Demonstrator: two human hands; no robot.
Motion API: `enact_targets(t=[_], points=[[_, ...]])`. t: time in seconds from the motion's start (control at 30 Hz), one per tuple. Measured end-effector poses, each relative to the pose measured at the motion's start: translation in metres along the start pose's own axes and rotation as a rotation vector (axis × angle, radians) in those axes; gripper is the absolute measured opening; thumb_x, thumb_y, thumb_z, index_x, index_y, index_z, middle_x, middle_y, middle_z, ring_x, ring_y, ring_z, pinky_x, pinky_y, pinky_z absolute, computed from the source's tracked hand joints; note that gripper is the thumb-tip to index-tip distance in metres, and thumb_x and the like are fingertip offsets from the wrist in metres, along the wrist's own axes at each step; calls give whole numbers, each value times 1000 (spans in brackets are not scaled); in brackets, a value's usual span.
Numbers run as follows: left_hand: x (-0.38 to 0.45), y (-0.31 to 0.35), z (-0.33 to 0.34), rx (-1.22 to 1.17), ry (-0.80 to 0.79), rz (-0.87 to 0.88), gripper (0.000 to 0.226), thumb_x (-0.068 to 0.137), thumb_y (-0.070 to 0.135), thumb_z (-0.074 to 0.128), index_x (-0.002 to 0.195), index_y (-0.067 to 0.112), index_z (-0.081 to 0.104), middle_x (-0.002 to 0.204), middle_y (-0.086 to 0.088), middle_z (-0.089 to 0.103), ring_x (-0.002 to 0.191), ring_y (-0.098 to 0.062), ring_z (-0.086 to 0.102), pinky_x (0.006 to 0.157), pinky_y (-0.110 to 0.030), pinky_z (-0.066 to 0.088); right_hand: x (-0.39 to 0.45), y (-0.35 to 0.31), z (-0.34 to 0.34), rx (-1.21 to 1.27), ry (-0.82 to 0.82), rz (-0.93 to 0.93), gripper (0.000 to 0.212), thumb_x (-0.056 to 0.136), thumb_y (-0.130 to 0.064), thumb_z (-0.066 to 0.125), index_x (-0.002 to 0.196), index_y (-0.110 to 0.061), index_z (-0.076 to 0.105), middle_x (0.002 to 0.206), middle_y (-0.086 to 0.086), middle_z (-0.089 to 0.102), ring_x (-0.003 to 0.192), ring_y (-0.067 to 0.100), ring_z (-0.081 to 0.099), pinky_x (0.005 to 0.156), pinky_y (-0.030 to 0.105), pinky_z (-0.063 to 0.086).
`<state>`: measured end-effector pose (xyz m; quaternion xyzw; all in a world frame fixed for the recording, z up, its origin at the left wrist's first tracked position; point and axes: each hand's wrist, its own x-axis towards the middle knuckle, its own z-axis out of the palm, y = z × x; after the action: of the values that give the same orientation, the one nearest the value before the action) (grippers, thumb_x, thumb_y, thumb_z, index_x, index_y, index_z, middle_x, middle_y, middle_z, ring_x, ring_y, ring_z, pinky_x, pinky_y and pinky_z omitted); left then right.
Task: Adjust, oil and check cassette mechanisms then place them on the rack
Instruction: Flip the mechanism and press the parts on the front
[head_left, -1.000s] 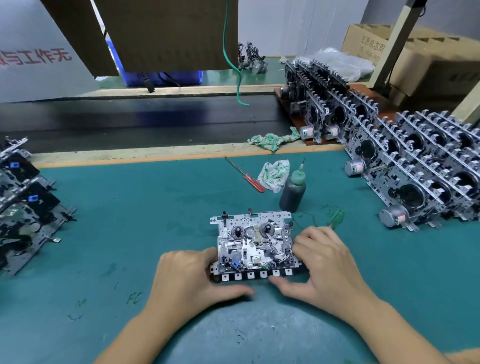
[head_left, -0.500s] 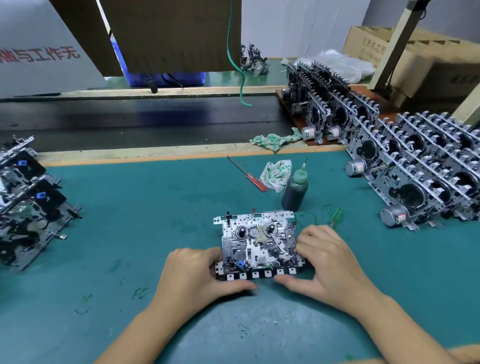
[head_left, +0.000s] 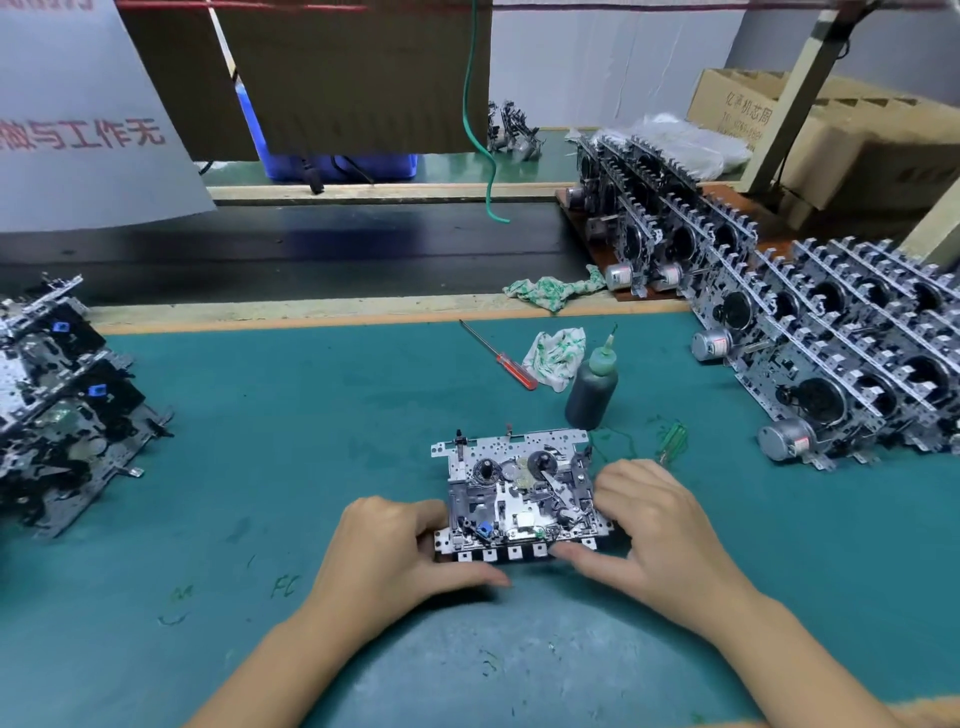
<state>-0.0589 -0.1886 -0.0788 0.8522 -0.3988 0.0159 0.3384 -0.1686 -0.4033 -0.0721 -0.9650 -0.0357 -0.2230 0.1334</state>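
A cassette mechanism (head_left: 517, 499) lies flat on the teal mat of the bench (head_left: 291, 415), just below the centre of the view; the left hand (head_left: 400, 545) grips its left edge with curled fingers and its thumb runs along the front row of keys; the right hand (head_left: 649, 525) clamps the right edge, fingers curled over the top and thumb against the front keys. At 1 o'clock from the mechanism a dark oil bottle (head_left: 592, 387) with a green nozzle stands upright, just beside a crumpled white-and-green rag (head_left: 553, 356); a red-handled screwdriver (head_left: 501, 356) lies at 12 o'clock, near the rag; a small green tool (head_left: 672, 439) lies near the right hand's fingertips. At 3 o'clock rows of finished mechanisms on the rack (head_left: 852, 364) stand on edge, motors facing out; at 9 o'clock a stack of mechanisms (head_left: 57, 405) sits at the mat's left edge. Beyond a wooden strip (head_left: 311, 312) runs a black conveyor belt (head_left: 311, 249); a second rag (head_left: 550, 288) rests on the strip; a green cable (head_left: 478, 119) hangs down over the belt; cardboard boxes (head_left: 852, 135) stand at 2 o'clock; a white sign with red characters (head_left: 88, 130) hangs at 10 o'clock.
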Motion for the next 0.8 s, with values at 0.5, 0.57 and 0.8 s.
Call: enact_targets(t=[0.5, 0.57, 0.8], points=[[35, 14, -6, -449, 182, -251, 65, 76, 68, 43, 47, 14, 21, 43, 2, 16, 45, -12, 16, 48, -30, 14, 48, -12, -12, 585, -104, 716, 79, 85, -66, 39, 26, -13, 44, 29, 1, 41, 33, 5, 42, 48, 13, 34], [31, 13, -4, -464, 180, -242, 62, 77, 67, 43, 49, 17, 19, 46, 4, 14, 47, -12, 14, 47, -28, 12, 44, -14, -13, 600, -114, 702, 78, 77, -71, 35, 26, -13, 44, 28, 1, 40, 32, 5, 40, 48, 12, 35], [20, 12, -12, -166, 171, -178, 58, 80, 64, 35, 50, 17, 23, 44, 3, 15, 47, -14, 15, 48, -30, 15, 36, -17, -22, 374, -206, 642, 87, 72, -87, 26, 36, -10, 48, 32, 2, 40, 37, 10, 43, 54, 25, 39]])
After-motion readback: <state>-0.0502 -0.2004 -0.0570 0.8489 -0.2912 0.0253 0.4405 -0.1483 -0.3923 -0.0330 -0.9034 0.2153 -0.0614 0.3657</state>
